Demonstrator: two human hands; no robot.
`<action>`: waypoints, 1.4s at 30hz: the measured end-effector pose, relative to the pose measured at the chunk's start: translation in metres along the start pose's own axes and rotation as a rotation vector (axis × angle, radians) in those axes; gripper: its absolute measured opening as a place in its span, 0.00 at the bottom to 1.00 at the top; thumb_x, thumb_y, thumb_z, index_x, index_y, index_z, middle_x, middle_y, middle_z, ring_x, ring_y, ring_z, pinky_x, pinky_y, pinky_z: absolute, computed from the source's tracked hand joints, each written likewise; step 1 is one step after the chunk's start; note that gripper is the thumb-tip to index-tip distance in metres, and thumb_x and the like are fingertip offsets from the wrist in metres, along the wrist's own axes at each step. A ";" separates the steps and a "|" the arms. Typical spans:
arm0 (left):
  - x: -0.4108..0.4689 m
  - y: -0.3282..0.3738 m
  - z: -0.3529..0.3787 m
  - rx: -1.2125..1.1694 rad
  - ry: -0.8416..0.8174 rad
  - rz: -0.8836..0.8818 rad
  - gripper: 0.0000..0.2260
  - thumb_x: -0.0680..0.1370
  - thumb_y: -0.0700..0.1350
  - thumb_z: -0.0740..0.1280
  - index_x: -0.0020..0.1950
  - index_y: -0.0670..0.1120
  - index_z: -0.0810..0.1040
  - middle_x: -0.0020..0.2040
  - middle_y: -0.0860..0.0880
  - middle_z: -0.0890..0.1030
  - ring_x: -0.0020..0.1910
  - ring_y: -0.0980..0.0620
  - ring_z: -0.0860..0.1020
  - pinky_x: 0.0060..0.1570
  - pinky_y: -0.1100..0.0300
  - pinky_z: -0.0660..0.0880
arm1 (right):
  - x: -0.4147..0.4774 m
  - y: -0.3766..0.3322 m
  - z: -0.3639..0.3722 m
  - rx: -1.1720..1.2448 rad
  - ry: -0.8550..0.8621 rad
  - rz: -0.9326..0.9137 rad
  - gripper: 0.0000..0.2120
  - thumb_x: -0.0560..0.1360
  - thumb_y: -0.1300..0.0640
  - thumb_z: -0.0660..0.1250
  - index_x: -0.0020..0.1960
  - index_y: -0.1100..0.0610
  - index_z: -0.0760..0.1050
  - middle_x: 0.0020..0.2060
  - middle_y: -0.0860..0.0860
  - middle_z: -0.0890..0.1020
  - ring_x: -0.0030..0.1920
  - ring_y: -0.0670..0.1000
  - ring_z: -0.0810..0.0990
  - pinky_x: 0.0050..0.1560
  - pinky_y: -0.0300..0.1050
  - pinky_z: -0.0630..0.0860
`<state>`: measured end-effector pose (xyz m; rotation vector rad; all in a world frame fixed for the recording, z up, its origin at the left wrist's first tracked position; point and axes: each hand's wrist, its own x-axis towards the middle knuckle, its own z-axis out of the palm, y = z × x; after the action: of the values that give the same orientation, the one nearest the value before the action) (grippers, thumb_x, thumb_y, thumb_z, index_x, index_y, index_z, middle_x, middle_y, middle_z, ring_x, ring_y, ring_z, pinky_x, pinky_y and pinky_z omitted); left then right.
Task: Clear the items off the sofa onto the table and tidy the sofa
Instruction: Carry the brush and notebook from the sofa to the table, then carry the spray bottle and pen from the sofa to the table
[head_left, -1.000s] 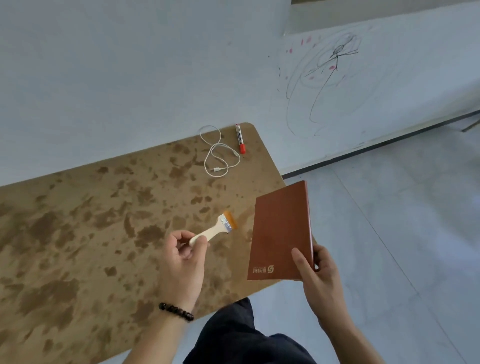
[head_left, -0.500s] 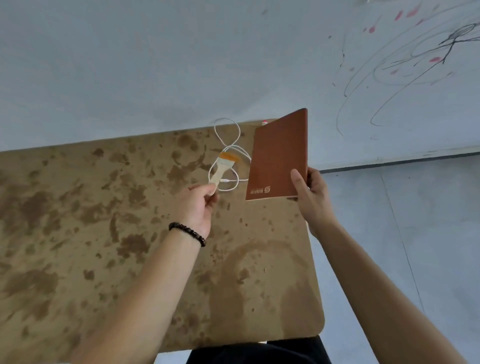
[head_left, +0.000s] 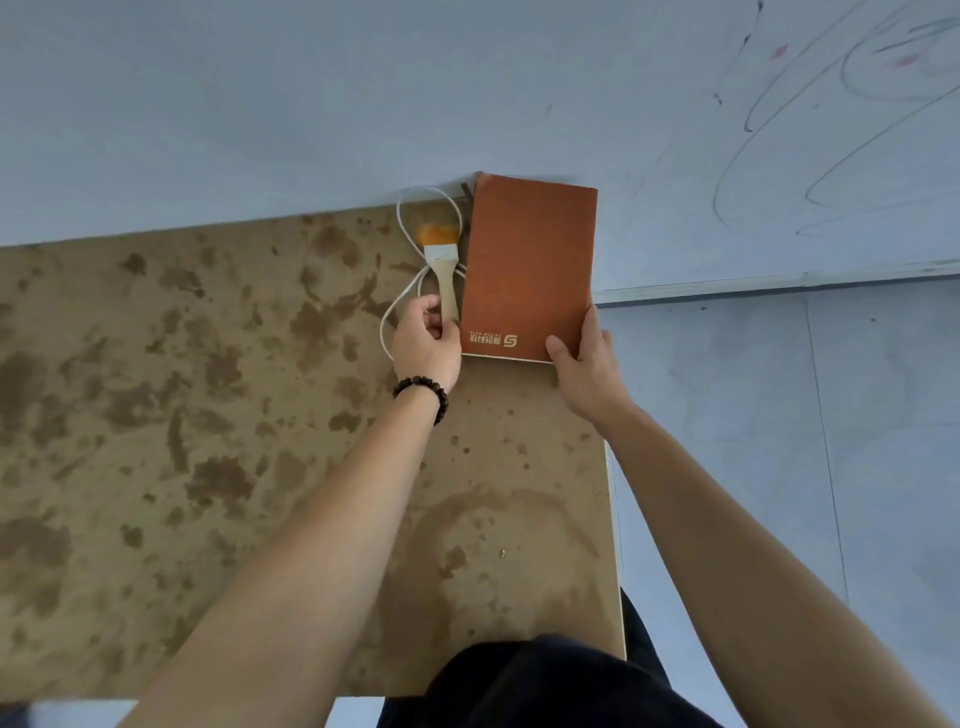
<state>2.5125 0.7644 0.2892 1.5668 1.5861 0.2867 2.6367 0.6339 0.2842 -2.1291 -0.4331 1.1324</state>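
Observation:
A brown notebook (head_left: 530, 265) lies at the table's far right corner, its near right corner gripped by my right hand (head_left: 584, 364). My left hand (head_left: 426, 343) pinches the wooden handle of a small paintbrush (head_left: 442, 260) with orange bristles, held just left of the notebook. Under the brush a white cable (head_left: 402, 296) loops on the stained brown table (head_left: 234, 441). The red marker seen earlier is hidden behind the notebook. No sofa is in view.
A white wall (head_left: 311, 93) with pen scribbles runs along the table's far edge. Grey tiled floor (head_left: 779, 415) lies to the right of the table. My dark trousers (head_left: 545, 686) show at the table's near edge.
Both hands have reached forward to the table's far right corner. The notebook has gone from held upright in the air to low over the corner, covering the marker. The brush now sits over the cable.

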 end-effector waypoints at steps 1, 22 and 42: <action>0.000 0.001 -0.003 0.020 -0.024 0.006 0.13 0.79 0.41 0.64 0.64 0.47 0.75 0.47 0.55 0.78 0.41 0.62 0.75 0.43 0.68 0.74 | 0.001 -0.002 -0.001 -0.010 -0.001 0.003 0.31 0.83 0.52 0.58 0.80 0.45 0.45 0.62 0.54 0.67 0.57 0.53 0.71 0.61 0.48 0.67; -0.218 -0.051 -0.202 -0.261 -0.017 0.379 0.13 0.82 0.50 0.60 0.65 0.49 0.73 0.58 0.54 0.79 0.57 0.65 0.76 0.55 0.73 0.71 | -0.255 -0.034 -0.027 0.005 0.333 -0.388 0.11 0.82 0.50 0.59 0.62 0.37 0.71 0.57 0.38 0.76 0.56 0.31 0.75 0.51 0.27 0.71; -0.541 -0.175 -0.181 -0.260 0.735 -0.134 0.13 0.77 0.45 0.67 0.61 0.55 0.74 0.54 0.63 0.79 0.54 0.61 0.78 0.49 0.72 0.74 | -0.370 0.083 0.020 -0.285 -0.504 -0.701 0.15 0.79 0.48 0.62 0.65 0.43 0.70 0.57 0.38 0.76 0.58 0.39 0.76 0.57 0.46 0.78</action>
<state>2.1755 0.3174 0.4968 1.1999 2.0830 1.0402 2.4088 0.3731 0.4396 -1.6443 -1.5102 1.2011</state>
